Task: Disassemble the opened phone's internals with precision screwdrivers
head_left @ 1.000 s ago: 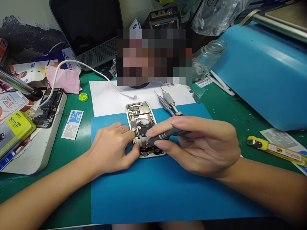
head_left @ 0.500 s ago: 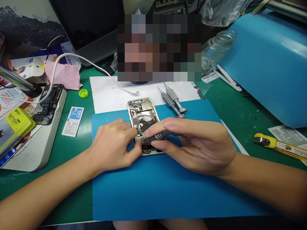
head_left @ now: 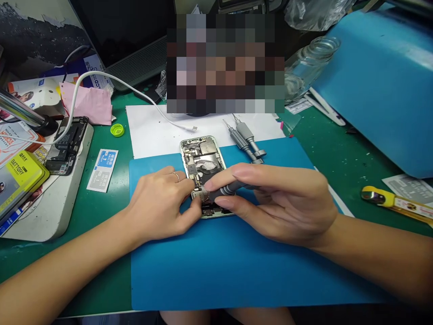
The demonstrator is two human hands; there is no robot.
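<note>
An opened smartphone lies on the blue mat, its circuit boards and inner parts showing. My left hand is closed at the lower left edge of the phone, with thumb and fingers gripping it. Between the thumb and fingers of my right hand is a dark grey screwdriver with a ringed handle. It is held low over the lower part of the phone, and its tip cannot be made out. Two more grey screwdrivers lie side by side beyond the phone.
Behind the phone lie white paper and a white cable. At left are a white box bearing phone parts, a battery pack and a green cap. A yellow cutter and a glass jar are at right.
The view has shifted slightly. Both hands keep the same hold on the phone and the screwdriver, with little visible movement.
</note>
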